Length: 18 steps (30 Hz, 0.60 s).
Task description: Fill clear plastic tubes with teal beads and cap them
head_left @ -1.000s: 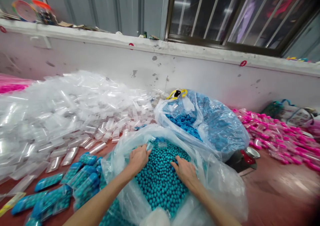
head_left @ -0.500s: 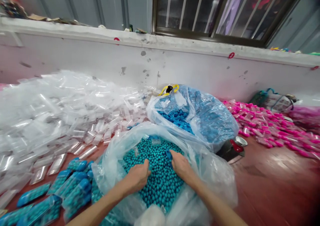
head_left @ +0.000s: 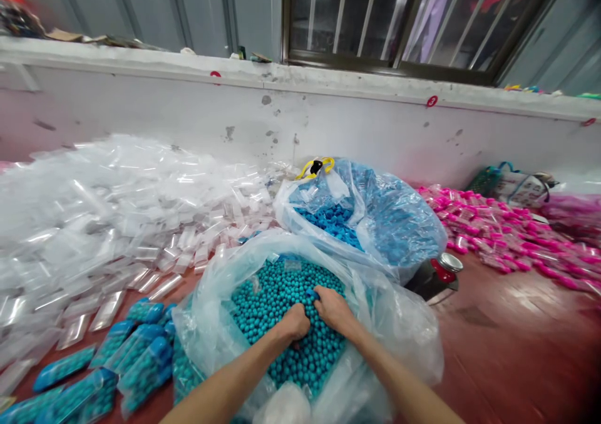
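A large clear plastic bag (head_left: 213, 280) stands open in front of me, full of round teal beads (head_left: 277, 286). Both my hands are over the beads, close together. My left hand (head_left: 295, 322) is closed, knuckles up, low against the beads; whatever its fingers hold is hidden. Just right of it, my right hand (head_left: 332, 308) pinches a small blue cap (head_left: 312, 294) between thumb and fingers. Behind, a second plastic bag (head_left: 404, 223) holds many blue caps (head_left: 328, 220). Bead-filled clear tubes with blue caps (head_left: 145, 364) lie on the floor at left.
A big heap of clear plastic tubes (head_left: 107, 205) covers the left floor. A dark bottle-like container with a silver lid (head_left: 449, 262) stands right of the bags. Pink-capped packs (head_left: 507, 230) lie at right. A white wall (head_left: 188, 111) with a ledge runs behind.
My left hand has moved right across the beads, near my right hand. My right hand, with the blue cap, has shifted slightly left.
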Tool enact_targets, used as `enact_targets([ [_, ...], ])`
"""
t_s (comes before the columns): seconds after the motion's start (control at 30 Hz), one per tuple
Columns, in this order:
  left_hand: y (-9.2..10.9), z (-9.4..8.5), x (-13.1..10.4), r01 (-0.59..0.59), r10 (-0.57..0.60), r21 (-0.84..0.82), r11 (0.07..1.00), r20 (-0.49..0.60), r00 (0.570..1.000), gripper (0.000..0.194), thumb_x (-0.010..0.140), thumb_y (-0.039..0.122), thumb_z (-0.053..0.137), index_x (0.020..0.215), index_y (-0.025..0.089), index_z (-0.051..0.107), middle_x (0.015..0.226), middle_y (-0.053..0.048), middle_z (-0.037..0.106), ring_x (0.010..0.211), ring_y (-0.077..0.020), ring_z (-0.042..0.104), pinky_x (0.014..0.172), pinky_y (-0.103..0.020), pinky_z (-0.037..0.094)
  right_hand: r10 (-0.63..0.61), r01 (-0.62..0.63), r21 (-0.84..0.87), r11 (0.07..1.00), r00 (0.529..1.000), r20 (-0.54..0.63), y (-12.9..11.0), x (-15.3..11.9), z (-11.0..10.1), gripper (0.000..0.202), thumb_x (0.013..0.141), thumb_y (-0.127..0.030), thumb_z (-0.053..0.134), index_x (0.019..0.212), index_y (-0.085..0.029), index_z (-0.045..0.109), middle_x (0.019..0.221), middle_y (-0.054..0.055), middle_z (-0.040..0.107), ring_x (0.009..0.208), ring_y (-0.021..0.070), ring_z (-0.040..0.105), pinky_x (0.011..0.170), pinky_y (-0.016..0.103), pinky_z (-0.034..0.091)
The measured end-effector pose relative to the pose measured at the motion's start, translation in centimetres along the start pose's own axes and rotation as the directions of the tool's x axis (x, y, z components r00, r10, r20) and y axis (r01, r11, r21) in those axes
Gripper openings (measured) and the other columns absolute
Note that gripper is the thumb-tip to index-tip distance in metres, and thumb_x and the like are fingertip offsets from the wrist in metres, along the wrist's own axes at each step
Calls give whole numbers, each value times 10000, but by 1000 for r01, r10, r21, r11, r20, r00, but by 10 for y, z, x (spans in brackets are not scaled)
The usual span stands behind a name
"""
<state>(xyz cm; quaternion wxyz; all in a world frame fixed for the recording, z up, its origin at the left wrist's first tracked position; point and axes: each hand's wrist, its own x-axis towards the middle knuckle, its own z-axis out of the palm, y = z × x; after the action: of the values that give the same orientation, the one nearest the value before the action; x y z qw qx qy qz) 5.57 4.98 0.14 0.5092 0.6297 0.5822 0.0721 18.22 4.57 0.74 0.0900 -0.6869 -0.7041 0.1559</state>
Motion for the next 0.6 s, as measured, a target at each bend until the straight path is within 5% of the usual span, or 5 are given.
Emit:
enact_targets([
  [0.1,-2,6,4,-3,28,-306,952,77,997,192,749,281,446,873,162,532,667,-26,587,537,-163,538,477,-277,419,47,-47,12,999,999,-22,12,-4,-11,215,833,-162,355,952,-147,534,875,80,634,851,181,576,714,248,372],
  [0.27,-10,3,4,-12,168,-676,737,166,972,297,643,367,612,861,179,538,668,13,591,579,-114,521,578,-236,406,59,-56,69,996,997,-45,24,-13,-11,289,876,-225,314,1075,-159,513,918,83,637,900,191,575,765,280,393],
  [0.47,-15,-6,-4,5,211,-829,559,148,966,293,544,283,704,773,157,572,653,29,564,604,-97,500,632,-220,359,3,43,247,968,984,-180,22,-15,-8,334,863,-275,327,1107,-150,518,1006,107,616,985,208,548,862,334,387],
  [0.6,-17,-11,-10,-84,233,-847,525,48,971,308,545,293,716,774,134,586,677,13,577,633,-109,493,663,-237,347,64,-31,563,826,997,-38,13,-18,-20,258,869,-313,294,993,-201,491,609,-17,554,554,146,546,542,267,429],
])
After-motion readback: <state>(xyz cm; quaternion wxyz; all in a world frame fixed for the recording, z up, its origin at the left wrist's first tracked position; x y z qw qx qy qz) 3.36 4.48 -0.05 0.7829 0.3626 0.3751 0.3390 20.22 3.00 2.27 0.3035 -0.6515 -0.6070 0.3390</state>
